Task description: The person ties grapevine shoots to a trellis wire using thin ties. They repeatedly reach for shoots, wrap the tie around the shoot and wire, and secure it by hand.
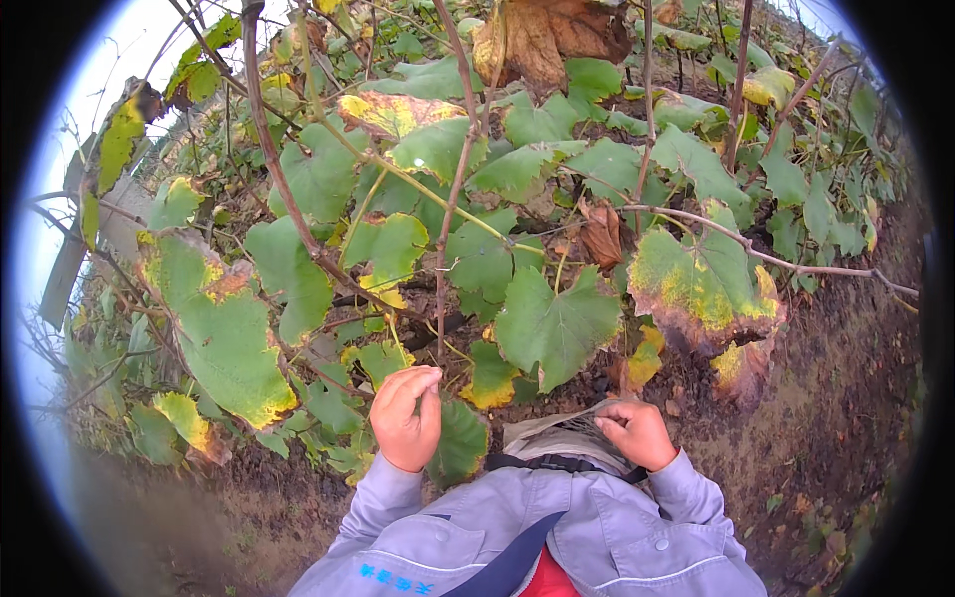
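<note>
My left hand (406, 418) is raised just below an upright brown grapevine cane (442, 298), its thumb and fingers drawn together. Nothing shows between them. A thin wire tie (446, 266) crosses that cane higher up. At waist level, my right hand (638, 433) is at the mouth of an open cloth pouch (526, 433) on a black belt (552, 463). Thin dark strands (586, 424), seemingly wire ties, lie in the pouch beside my right fingertips. Whether those fingers pinch a strand or the pouch's rim is not clear. A large green grape leaf (559, 324) hangs in front of me.
Canes and yellowing leaves fill the space ahead. One long cane (806, 267) reaches out to the right, above a browned leaf (701, 283). A green shoot (425, 190) slants across the middle. On the left stands a grey post (67, 239). Bare soil (791, 440) lies at right.
</note>
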A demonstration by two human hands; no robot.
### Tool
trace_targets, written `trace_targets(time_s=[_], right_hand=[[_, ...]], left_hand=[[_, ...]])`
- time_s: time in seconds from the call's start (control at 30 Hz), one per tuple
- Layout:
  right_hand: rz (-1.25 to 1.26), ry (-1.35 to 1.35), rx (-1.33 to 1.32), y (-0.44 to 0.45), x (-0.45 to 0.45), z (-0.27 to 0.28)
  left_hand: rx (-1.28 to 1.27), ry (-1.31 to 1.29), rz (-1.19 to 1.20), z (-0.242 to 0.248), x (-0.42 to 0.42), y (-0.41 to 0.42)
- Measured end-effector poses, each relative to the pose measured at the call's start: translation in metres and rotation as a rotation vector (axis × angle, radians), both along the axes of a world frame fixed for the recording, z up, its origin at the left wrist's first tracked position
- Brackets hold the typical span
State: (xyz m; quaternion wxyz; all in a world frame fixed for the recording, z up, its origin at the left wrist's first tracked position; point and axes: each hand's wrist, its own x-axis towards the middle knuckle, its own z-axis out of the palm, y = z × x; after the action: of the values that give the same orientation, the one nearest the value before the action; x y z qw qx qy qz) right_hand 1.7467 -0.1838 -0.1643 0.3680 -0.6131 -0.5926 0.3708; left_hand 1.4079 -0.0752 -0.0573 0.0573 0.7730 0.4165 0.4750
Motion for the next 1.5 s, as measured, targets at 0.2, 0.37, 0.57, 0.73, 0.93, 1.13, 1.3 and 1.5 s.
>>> trace_targets(time_s=[0.2, 0.37, 0.57, 0.73, 0.93, 1.13, 1.3, 1.5], right_hand=[[0.004, -0.041, 0.024, -0.002, 0.000, 0.000], [0.027, -0.023, 0.058, -0.004, -0.001, 0.000], [-0.007, -0.117, 0.051, -0.011, 0.000, 0.001], [-0.022, -0.150, 0.088, -0.019, 0.004, -0.002], [-0.032, -0.158, 0.059, -0.021, 0.004, -0.002], [-0.009, -0.187, 0.108, -0.017, 0.003, -0.003], [0.042, -0.164, 0.098, -0.012, 0.002, -0.005], [0.038, -0.172, 0.094, -0.010, 0.004, -0.008]], left_hand=[[0.056, 0.083, 0.076, 0.030, 0.004, 0.035], [0.211, 0.134, 0.083, 0.056, 0.014, 0.077], [0.109, 0.157, 0.056, 0.057, 0.021, 0.110], [0.029, 0.188, 0.072, 0.056, 0.022, 0.114], [-0.180, 0.231, 0.030, 0.072, 0.022, 0.116], [-0.355, 0.130, -0.114, 0.078, 0.013, 0.132], [-0.509, 0.051, -0.153, 0.076, 0.014, 0.153], [-0.544, -0.175, -0.181, 0.077, 0.005, 0.142]])
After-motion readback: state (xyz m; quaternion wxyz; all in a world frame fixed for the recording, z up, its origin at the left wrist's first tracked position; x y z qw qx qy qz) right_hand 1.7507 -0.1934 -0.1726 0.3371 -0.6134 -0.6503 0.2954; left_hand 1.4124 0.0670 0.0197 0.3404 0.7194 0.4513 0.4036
